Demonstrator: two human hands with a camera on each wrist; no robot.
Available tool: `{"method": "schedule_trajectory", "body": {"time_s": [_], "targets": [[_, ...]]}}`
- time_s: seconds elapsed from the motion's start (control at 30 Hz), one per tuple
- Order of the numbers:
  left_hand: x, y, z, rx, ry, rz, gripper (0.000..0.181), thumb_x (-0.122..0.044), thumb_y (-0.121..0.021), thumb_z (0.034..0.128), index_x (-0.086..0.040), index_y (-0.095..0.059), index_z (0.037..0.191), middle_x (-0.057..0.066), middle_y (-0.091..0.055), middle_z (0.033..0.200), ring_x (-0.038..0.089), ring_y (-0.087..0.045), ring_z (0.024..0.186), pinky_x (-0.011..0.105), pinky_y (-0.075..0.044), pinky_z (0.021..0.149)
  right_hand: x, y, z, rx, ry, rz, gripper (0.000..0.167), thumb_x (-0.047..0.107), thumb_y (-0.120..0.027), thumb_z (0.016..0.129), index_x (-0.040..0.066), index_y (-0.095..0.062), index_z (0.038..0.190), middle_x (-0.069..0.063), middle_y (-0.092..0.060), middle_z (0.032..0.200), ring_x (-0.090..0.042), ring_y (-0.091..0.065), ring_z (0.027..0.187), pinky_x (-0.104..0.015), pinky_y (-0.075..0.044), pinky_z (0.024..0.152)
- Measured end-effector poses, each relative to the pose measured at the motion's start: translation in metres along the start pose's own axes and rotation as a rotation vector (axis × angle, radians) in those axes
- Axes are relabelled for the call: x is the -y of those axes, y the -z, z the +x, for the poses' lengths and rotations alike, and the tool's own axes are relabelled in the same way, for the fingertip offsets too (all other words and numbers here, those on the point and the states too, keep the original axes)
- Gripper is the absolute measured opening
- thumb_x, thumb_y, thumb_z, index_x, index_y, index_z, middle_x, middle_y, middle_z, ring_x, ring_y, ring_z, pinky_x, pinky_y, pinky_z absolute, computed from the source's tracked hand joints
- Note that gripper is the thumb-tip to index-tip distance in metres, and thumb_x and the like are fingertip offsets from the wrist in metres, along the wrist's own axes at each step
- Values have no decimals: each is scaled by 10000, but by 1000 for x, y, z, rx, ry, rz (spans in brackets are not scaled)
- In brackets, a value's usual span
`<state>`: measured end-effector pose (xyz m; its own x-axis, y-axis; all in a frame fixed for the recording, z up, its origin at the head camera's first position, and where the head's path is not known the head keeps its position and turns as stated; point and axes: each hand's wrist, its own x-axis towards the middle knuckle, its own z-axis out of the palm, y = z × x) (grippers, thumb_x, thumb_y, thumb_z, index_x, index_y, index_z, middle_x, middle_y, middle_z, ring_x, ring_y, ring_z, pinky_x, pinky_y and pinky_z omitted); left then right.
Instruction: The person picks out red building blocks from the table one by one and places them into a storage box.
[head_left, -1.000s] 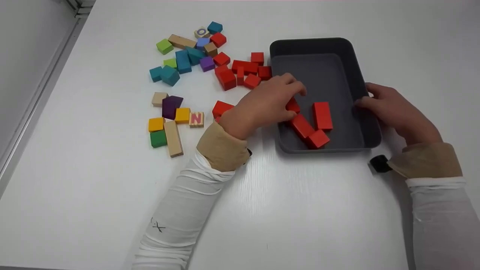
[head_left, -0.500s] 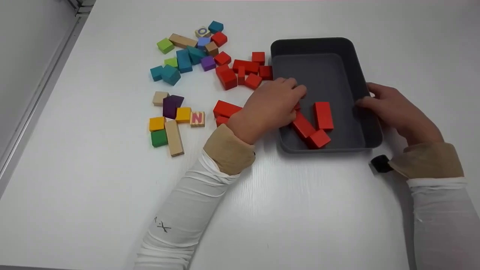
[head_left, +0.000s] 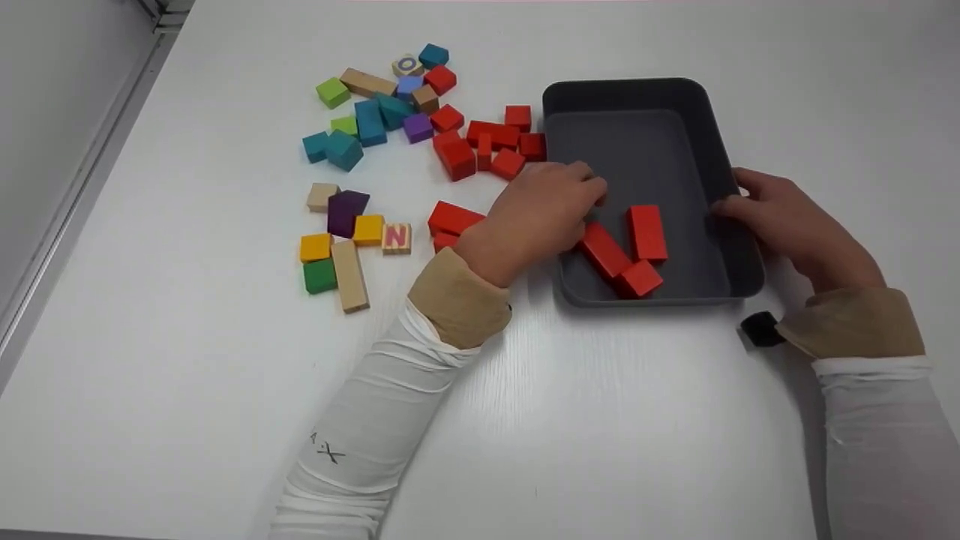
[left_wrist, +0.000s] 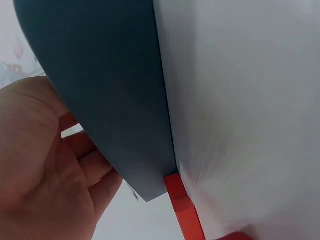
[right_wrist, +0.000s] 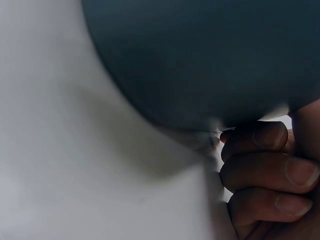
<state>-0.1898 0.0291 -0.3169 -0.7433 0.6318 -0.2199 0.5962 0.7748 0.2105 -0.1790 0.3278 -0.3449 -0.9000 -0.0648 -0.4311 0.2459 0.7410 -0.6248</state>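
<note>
A dark grey tray [head_left: 637, 303] holds red blocks [head_left: 646, 232] in its lower half. Reaching over its left wall, my left hand [head_left: 534, 217] has curled fingers inside; a reddish patch [left_wrist: 68, 121] shows between thumb and fingers in the left wrist view, apparently a pinched red block, mostly hidden. That view also has the tray's outer wall [left_wrist: 110, 90] beside the hand [left_wrist: 55, 160]. My right hand [head_left: 802, 225] grips the right wall, thumb inside. In the right wrist view its curled fingers [right_wrist: 270, 172] lie under the tray wall [right_wrist: 200, 65].
Left of the tray lie more red blocks [head_left: 493, 135], two of them [head_left: 456, 218] beside my left wrist. Farther left are teal blocks [head_left: 370, 124], yellow blocks [head_left: 368, 230], a purple block [head_left: 347, 214] and plain wooden pieces [head_left: 350, 276] on the white table [head_left: 187, 337].
My left hand has drawn slightly down, its fingers curling closer in. The red block seen under its fingers is now hidden in the head view. My right hand has stayed on the tray.
</note>
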Motion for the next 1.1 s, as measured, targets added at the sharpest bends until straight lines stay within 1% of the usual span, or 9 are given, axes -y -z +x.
{"method": "schedule_trajectory", "body": {"time_s": [0.13,0.2,0.27,0.33,0.57,0.73,0.87,1.0,1.1], "targets": [[-1,-2,0,7,-8,37,471,-236,-672,999,-181,-581,1458,54,-606,1411,235,-519,1378,428,-354,1239,1,0,-1,6,-13,0,568,359,-411,1046,158,-393,1576,-63,-612,1258,-33,-609,884,-218,-508,753],[-2,-2,-1,17,-8,48,474,-246,-683,992,-187,-586,1452,48,-611,1407,233,-511,1376,429,-338,1246,2,0,-1,9,-13,-7,581,369,-398,1048,158,-377,1589,-133,-568,1348,-37,-592,909,-210,-500,759],[-2,-2,-1,20,-8,56,469,-259,-680,995,-196,-587,1449,42,-613,1405,228,-510,1365,425,-336,1245,2,0,-1,11,-12,-10,581,376,-388,1050,159,-377,1588,-165,-537,1400,-44,-580,934,-197,-487,770],[-3,-2,-2,26,-10,61,467,-271,-673,998,-202,-585,1452,40,-611,1412,227,-501,1363,424,-331,1245,1,0,-1,10,-9,-13,577,381,-388,1050,163,-384,1585,-165,-527,1416,-49,-569,955,-186,-474,783],[-10,2,-5,73,-24,49,417,-267,-613,1028,-209,-594,1441,42,-640,1379,226,-513,1303,403,-344,1217,-1,0,-2,11,-3,-17,589,380,-391,1051,165,-369,1599,-160,-522,1427,-50,-559,978,-164,-464,791],[-14,10,-8,114,-23,3,395,-250,-596,1033,-219,-596,1428,23,-663,1331,211,-540,1253,380,-390,1151,0,1,-1,26,-17,-11,614,387,-385,1054,165,-330,1624,-174,-478,1484,-102,-531,1045,-158,-449,808],[-17,13,-11,147,-22,-38,410,-235,-597,1025,-220,-586,1435,-2,-689,1299,188,-595,1221,377,-408,1115,2,1,-1,32,-23,-15,621,396,-374,1058,154,-315,1627,-192,-474,1475,-143,-531,1058,-171,-463,789],[-18,15,-14,154,-36,-74,391,-207,-559,1034,-217,-593,1424,-14,-721,1238,163,-649,1165,391,-410,1121,2,0,-2,23,-16,-10,605,389,-383,1058,161,-335,1616,-174,-527,1398,-107,-587,984,-191,-499,768],[-17,18,-17,156,-45,-91,392,-210,-522,1052,-211,-582,1439,-6,-711,1262,169,-642,1175,387,-426,1134,2,1,-2,15,-12,-8,589,375,-383,1059,162,-348,1607,-163,-551,1352,-47,-615,894,-205,-523,750]]}}
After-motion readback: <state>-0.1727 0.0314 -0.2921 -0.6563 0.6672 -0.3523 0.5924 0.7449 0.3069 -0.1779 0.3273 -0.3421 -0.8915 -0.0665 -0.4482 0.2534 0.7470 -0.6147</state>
